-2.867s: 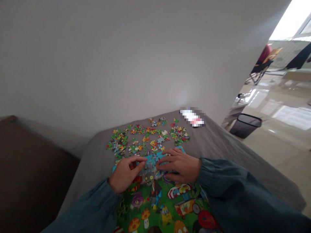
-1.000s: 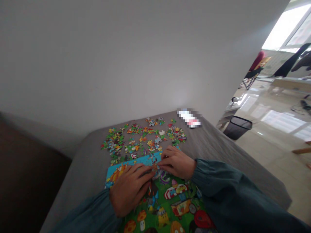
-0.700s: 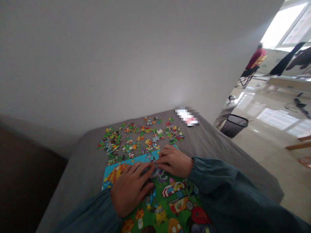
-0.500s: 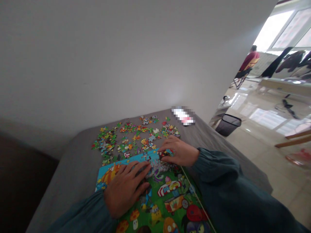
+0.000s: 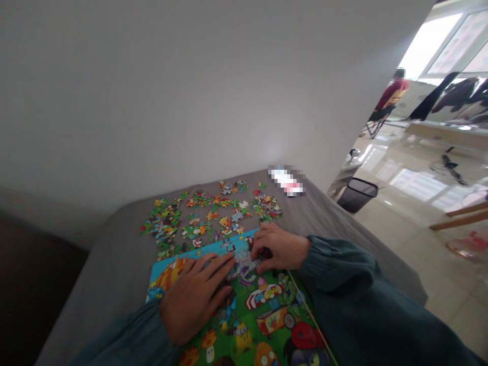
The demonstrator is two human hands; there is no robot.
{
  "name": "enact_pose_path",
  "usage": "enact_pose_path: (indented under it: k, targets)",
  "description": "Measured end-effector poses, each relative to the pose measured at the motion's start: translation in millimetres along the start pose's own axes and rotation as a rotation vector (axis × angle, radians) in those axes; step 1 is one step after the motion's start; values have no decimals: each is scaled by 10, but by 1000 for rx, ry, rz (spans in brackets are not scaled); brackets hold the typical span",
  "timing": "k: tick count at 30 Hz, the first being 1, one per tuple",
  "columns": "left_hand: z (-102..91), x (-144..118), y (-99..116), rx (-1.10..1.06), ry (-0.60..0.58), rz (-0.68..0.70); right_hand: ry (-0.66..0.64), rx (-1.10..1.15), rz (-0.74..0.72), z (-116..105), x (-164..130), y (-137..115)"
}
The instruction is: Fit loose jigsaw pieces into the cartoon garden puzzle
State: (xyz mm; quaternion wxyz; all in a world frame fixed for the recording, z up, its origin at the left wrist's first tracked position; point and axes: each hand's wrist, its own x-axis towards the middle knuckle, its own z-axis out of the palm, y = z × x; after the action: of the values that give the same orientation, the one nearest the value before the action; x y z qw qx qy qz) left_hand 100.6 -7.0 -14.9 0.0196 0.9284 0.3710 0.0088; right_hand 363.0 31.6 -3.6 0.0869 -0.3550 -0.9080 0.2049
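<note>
A colourful cartoon puzzle board lies on the grey-covered surface, its top edge light blue. My left hand rests flat on its left part, fingers spread and holding nothing. Over the upper right part, my right hand is bent down with fingers and thumb curled towards the picture. Whatever may be under those fingertips is hidden. Beyond the board's top edge, loose jigsaw pieces are spread in clusters, several of them close to my right hand.
The grey cloth covers the surface up to a white wall. A pixelated bright object lies at the back right corner. On the floor to the right stands a black wastebasket. A person sits far off by the window.
My right hand has moved slightly down and its fingers are more curled over the board. My left hand stays flat in nearly the same place. The view has shifted a little.
</note>
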Motion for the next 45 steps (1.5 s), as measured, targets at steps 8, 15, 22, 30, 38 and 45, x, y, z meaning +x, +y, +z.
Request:
enact_pose_path:
  k: [8, 15, 22, 30, 38, 45]
  targets:
    - [-24, 8, 11, -6, 0, -1, 6, 17, -3, 5, 7, -10]
    - [-41, -3, 23, -15, -5, 0, 29, 14, -37, 25, 3, -11]
    - [-29, -8, 19, -22, 27, 8, 71, 14, -66, 56, 12, -29]
    - [-14, -10, 2, -11, 30, 16, 70, 8, -62, 27, 8, -68]
    - [-119, -45, -101, -25, 123, 16, 391, 30, -71, -22, 30, -23]
    - [-512, 457, -813, -24, 62, -125, 689, -14, 3, -1, 76, 266]
